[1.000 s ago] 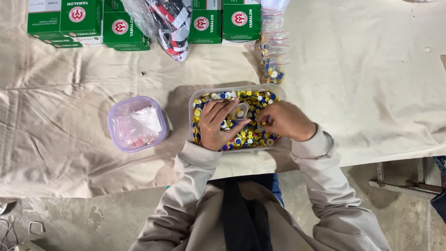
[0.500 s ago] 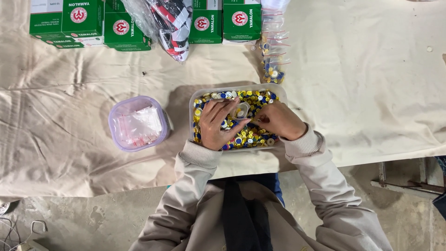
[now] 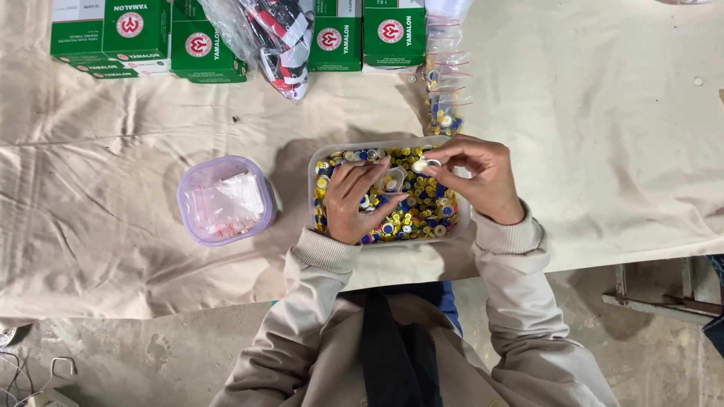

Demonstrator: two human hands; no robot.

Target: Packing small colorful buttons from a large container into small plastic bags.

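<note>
A clear plastic tub [image 3: 313,188] full of small yellow, blue and white round pieces [image 3: 422,211] sits at the table's near edge. My left hand [image 3: 354,200] rests over the tub and holds a small clear plastic bag [image 3: 392,181] open between thumb and fingers. My right hand [image 3: 479,177] hovers above the tub's right half, and its fingertips pinch a few small round pieces [image 3: 424,163] just beside the bag's mouth.
A lilac tub [image 3: 225,200] with small zip bags stands to the left. A strip of filled clear bags [image 3: 445,90] lies behind the tub. Green boxes [image 3: 136,38] and a clear bag of red-black items [image 3: 275,38] line the far edge. Cream cloth [image 3: 603,136] covers the table.
My right hand has lifted out of the pieces and moved up toward the bag's mouth with a few pieces pinched. My left hand stays over the tub holding the bag.
</note>
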